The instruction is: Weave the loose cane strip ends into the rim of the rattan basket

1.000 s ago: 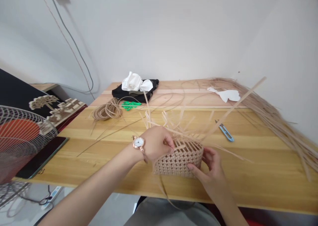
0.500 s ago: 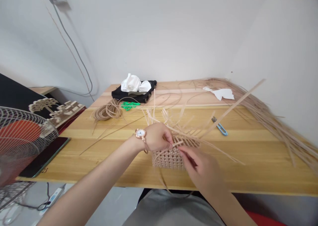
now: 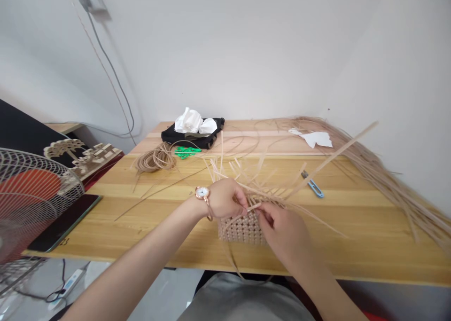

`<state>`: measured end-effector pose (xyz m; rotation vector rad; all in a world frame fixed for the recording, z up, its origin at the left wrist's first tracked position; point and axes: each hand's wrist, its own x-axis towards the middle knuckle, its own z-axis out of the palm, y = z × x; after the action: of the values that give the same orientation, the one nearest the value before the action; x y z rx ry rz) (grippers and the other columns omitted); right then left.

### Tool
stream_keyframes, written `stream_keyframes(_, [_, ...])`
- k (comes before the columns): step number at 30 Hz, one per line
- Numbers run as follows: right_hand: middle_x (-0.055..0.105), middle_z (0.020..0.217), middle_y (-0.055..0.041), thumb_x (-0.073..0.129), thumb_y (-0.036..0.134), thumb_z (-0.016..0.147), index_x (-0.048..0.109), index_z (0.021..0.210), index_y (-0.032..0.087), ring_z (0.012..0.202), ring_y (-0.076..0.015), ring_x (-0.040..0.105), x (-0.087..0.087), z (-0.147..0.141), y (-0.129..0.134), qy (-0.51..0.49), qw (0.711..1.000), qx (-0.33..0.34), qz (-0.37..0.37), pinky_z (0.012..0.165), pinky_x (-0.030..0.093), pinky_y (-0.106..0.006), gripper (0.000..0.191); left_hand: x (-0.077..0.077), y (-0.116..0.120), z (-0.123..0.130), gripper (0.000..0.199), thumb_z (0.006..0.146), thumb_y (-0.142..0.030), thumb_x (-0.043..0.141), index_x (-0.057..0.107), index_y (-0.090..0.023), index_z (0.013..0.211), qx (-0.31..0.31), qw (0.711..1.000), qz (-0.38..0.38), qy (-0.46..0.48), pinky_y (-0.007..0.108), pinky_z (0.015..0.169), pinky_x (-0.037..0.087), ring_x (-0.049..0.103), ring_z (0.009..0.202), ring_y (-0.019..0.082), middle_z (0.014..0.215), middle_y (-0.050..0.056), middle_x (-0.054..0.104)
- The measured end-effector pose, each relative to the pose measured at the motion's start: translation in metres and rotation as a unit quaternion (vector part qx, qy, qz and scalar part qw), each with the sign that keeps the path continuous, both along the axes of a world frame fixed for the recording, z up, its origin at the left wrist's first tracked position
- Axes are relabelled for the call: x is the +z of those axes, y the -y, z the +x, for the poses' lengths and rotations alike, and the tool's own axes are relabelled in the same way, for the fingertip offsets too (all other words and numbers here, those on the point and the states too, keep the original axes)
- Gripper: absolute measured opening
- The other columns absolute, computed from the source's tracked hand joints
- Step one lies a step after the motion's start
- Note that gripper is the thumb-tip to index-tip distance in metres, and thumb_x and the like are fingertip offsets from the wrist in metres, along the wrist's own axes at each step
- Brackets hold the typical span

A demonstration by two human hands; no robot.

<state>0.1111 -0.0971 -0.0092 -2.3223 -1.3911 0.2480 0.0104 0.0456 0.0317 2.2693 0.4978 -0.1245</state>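
A small woven basket (image 3: 243, 229) of pale rattan strips stands near the table's front edge, with loose strip ends fanning out of its top. My left hand (image 3: 228, 198), with a watch (image 3: 202, 192) at the wrist, reaches over its left upper rim. Its thumb and fingertips are pinched on a short flat rattan strip (image 3: 253, 207) at the rim. From the right, my right hand (image 3: 282, 227) pinches the other end of that strip between thumb and forefinger. Part of the rim is hidden behind my fingers.
Blue thread snips (image 3: 315, 189) lie right of the basket. Long rattan strands (image 3: 384, 173) stretch along the right side. Behind are a rattan coil (image 3: 155, 159), green clips or ties (image 3: 187, 152) and a black bag (image 3: 169, 134) bearing tissue. A fan (image 3: 31, 184) and phone (image 3: 66, 220) are left.
My right fingers have closed onto the strip's end, which was sticking out free between my hands. My left hand keeps its pinch. The whole view has shifted slightly.
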Motion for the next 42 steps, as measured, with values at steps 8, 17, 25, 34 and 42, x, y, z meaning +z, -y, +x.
stream_keyframes(8, [0.065, 0.068, -0.006, 0.046, 0.017, 0.08, 0.063, 0.068, 0.017, 0.065, -0.0194, 0.056, 0.011, 0.004, -0.012, -0.002, 1.0, 0.028, -0.003, 0.054, 0.027, -0.026, 0.021, -0.002, -0.004, -0.001, 0.014, 0.062, -0.019, 0.061, 0.073, -0.014, 0.069, 0.0, 1.0, -0.03, 0.008, 0.017, 0.049, 0.036, 0.052, 0.055, 0.01, 0.057, -0.001, 0.063])
stream_keyframes(17, [0.065, 0.061, -0.0019, 0.05, 0.015, 0.074, 0.071, 0.068, 0.022, 0.055, -0.0155, 0.054, 0.013, 0.009, -0.02, -0.073, 0.995, 0.069, 0.001, 0.049, 0.027, -0.023, 0.023, -0.005, -0.006, -0.001, 0.012, 0.062, -0.018, 0.064, 0.073, -0.016, 0.069, -0.02, 0.998, -0.055, 0.008, 0.016, 0.051, 0.037, 0.054, 0.056, 0.01, 0.059, -0.001, 0.066])
stream_keyframes(25, [0.045, 0.034, 0.0055, 0.05, 0.018, 0.075, 0.061, 0.065, 0.019, 0.033, -0.0108, 0.042, 0.008, 0.01, -0.027, -0.22, 0.973, 0.063, 0.008, 0.039, 0.026, -0.02, 0.015, -0.004, -0.006, 0.0, 0.012, 0.064, -0.02, 0.063, 0.073, -0.016, 0.069, -0.023, 1.0, -0.018, 0.011, 0.016, 0.052, 0.037, 0.054, 0.057, 0.01, 0.06, -0.001, 0.066])
stream_keyframes(34, [0.039, 0.034, 0.0102, 0.044, 0.023, 0.082, 0.053, 0.079, 0.018, 0.029, -0.0068, 0.032, 0.004, 0.014, -0.015, -0.402, 0.913, 0.073, 0.015, 0.034, 0.024, -0.016, 0.011, 0.006, 0.006, 0.009, 0.016, 0.068, -0.019, 0.058, 0.073, -0.016, 0.07, -0.007, 0.996, 0.088, 0.008, 0.019, 0.048, 0.031, 0.047, 0.051, 0.009, 0.053, -0.001, 0.061])
stream_keyframes(42, [0.04, 0.033, 0.0103, 0.046, 0.038, 0.081, 0.054, 0.089, 0.017, 0.026, -0.0052, 0.028, -0.004, 0.017, -0.006, -0.488, 0.871, 0.064, 0.012, 0.031, 0.02, -0.015, 0.023, 0.004, 0.014, 0.013, 0.016, 0.069, -0.023, 0.057, 0.072, -0.02, 0.069, -0.013, 0.989, 0.149, -0.01, 0.022, 0.051, 0.032, 0.052, 0.055, 0.012, 0.061, 0.0, 0.066])
